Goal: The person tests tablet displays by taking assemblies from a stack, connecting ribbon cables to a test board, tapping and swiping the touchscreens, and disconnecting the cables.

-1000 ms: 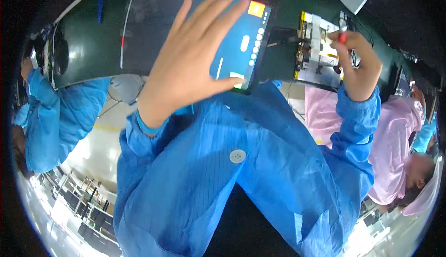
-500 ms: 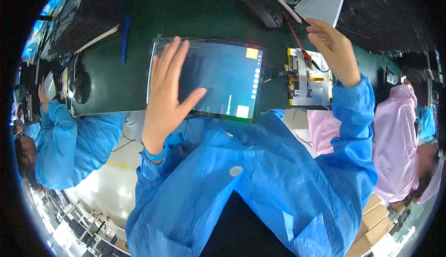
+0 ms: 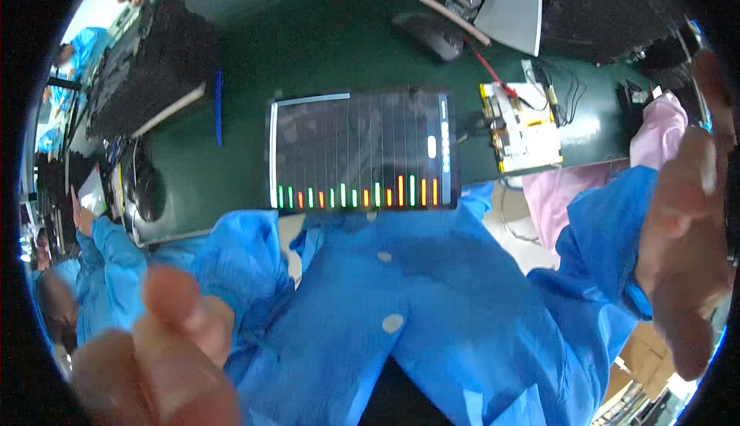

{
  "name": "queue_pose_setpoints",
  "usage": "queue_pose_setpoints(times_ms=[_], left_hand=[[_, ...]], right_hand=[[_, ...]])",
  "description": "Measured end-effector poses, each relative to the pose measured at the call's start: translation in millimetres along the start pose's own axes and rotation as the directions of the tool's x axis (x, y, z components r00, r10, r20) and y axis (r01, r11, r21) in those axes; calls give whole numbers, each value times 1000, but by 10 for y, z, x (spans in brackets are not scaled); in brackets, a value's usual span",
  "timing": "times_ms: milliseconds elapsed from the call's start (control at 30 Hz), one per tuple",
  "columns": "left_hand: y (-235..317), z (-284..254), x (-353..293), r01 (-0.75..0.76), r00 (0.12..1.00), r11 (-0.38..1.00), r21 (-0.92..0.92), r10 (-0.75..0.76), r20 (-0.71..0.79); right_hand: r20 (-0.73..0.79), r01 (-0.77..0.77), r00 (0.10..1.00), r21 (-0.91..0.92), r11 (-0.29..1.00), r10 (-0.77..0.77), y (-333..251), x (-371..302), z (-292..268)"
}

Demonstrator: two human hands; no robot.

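Note:
My left hand (image 3: pixel 166 349) is raised close to the camera at the lower left, fingers pointing up and blurred. Whether it grips anything cannot be made out. At the right edge, my right hand (image 3: pixel 682 249) is also large and near, its fingers apart and partly cut off. I see nothing in it. Both hands are away from the table. A tablet-like display panel (image 3: pixel 354 145) lies at the table's near edge, lit with a dark screen of thin vertical lines and short green, orange and red bars. Right of it sits an opened device with exposed circuit parts (image 3: pixel 528 129), with a red clip lead (image 3: pixel 493 72) attached.
A black mouse (image 3: pixel 435 37), a pale pen-like stick (image 3: pixel 455 19) and a grey-white panel (image 3: pixel 512 10) lie at the back right. A blue strip (image 3: pixel 219 110) and black foam-like stack (image 3: pixel 154 64) are at left. Co-workers sit on both sides, in blue (image 3: pixel 116 272) and pink (image 3: pixel 659 129).
My left hand has left the display and my right hand the area above the opened device; both came up toward the camera. The screen changed from a bluish picture to lines and coloured bars.

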State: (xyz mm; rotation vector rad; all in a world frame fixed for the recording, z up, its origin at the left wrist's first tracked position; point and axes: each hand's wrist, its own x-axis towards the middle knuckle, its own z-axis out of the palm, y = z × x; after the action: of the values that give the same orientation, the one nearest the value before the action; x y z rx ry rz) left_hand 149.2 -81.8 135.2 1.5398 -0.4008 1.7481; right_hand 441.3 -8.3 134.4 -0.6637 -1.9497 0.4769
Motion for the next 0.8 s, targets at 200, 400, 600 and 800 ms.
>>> queue_pose_setpoints(times_ms=[200, 400, 600, 800], left_hand=[[16, 20, -62, 81, 992, 997, -1, -80, 99], [130, -25, -92, 242, 968, 970, 22, -239, -81], [246, -21, -89, 400, 904, 916, 4, -394, -167], [-669, -310, -374, 724, 668, 432, 539, -633, -390]], right_hand=[[-109, 98, 990, 50, 994, -92, -45, 129, 149], [-16, -4, 1000, 204, 979, 7, -141, 38, 175], [40, -109, 994, 97, 989, 106, 112, -26, -1], [332, -79, 921, -356, 931, 205, 1444, -660, 187]])
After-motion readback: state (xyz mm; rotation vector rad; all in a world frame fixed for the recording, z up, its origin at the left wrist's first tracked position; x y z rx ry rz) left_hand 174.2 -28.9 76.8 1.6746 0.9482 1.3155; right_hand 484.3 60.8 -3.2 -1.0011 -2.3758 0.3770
